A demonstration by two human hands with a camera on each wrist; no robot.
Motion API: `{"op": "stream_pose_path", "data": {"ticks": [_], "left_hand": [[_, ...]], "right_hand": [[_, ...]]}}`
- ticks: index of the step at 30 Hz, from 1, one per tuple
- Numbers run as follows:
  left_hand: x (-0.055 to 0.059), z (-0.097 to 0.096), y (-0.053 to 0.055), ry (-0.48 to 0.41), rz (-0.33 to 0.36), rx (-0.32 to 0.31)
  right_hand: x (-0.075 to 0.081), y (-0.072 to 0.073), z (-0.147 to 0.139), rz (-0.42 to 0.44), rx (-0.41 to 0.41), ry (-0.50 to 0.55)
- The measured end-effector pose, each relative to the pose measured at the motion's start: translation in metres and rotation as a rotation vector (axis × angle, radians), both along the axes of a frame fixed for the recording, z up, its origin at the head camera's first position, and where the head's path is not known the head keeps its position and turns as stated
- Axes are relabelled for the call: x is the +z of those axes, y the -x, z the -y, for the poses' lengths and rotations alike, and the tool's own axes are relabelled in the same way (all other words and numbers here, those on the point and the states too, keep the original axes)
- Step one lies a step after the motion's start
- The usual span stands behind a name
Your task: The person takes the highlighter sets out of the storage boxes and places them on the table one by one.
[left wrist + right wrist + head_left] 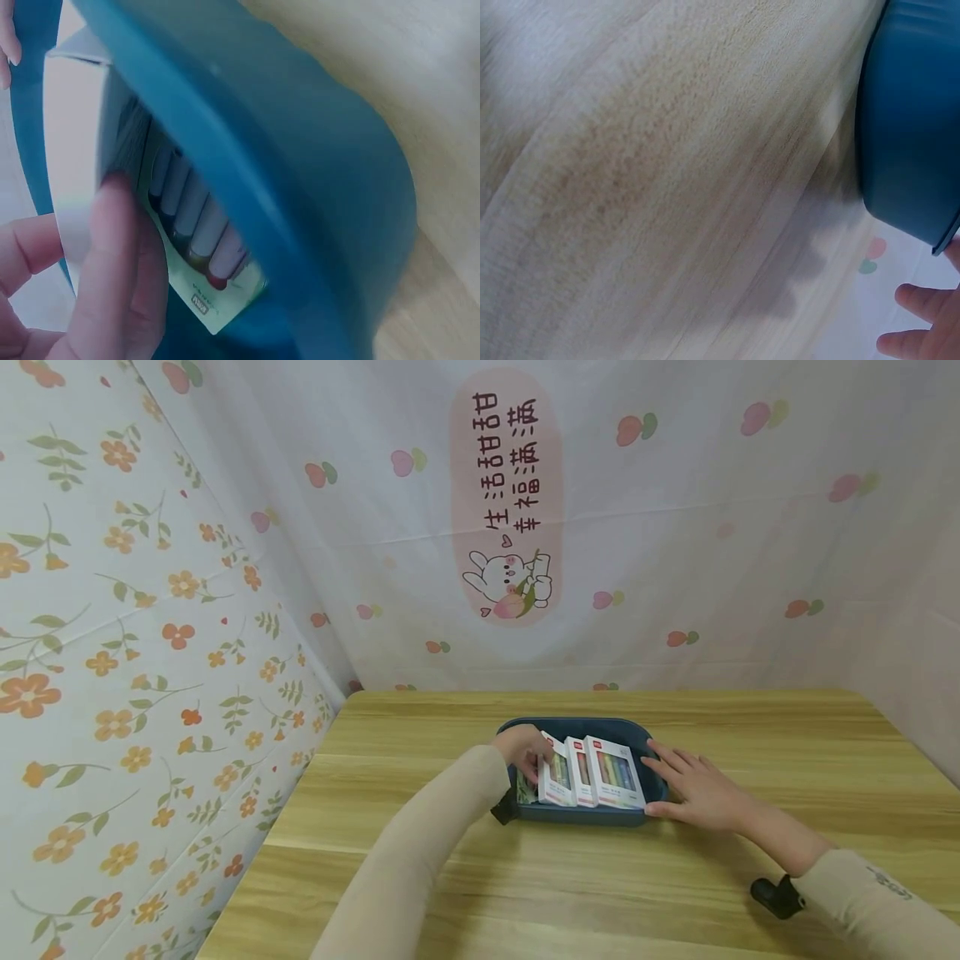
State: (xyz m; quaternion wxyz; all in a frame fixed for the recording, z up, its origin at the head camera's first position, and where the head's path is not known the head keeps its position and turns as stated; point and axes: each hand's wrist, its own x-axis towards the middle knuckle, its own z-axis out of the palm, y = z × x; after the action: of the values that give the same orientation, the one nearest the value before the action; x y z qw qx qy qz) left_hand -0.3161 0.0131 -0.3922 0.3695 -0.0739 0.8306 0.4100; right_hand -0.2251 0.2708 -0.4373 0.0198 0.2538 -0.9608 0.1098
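A dark blue plastic bin [581, 816] stands on the table with several boxes inside. Three white boxes with clear windows showing coloured sticks lean in a row: the left box [558, 789], the middle box [583, 781] and the right box [618, 777]. My left hand [525, 752] reaches in at the left end and pinches the left white box [75, 135] by its edge. Beside it, against the bin's wall, lies a green package [199, 292] with a window of crayon-like sticks. My right hand [701, 789] is spread, fingertips at the bin's right rim.
The wood-grain table [390, 777] reaches to a patterned cloth backdrop [360, 543]. Another flowered cloth [150, 652] hangs along the left side. Black straps with small devices sit at both wrists, the right device [776, 897] hanging over the table.
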Motion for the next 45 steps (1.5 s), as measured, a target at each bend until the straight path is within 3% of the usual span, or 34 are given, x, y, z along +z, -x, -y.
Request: {"op": "stream_pose_path", "data": {"ticks": [18, 29, 36, 45], "left_hand": [[0.017, 0.017, -0.005, 0.072, -0.063, -0.027], [0.031, 0.027, -0.006, 0.009, -0.026, -0.033], [0.039, 0.037, -0.005, -0.015, -0.039, -0.072], [0.047, 0.048, -0.006, -0.071, -0.060, -0.075]], "right_hand": [[-0.002, -0.001, 0.001, -0.035, 0.003, 0.005], [-0.001, -0.001, 0.003, 0.002, -0.009, 0.005], [0.000, -0.002, 0.003, -0.019, -0.007, 0.008], [-0.001, -0.001, 0.002, -0.030, -0.002, 0.007]]}}
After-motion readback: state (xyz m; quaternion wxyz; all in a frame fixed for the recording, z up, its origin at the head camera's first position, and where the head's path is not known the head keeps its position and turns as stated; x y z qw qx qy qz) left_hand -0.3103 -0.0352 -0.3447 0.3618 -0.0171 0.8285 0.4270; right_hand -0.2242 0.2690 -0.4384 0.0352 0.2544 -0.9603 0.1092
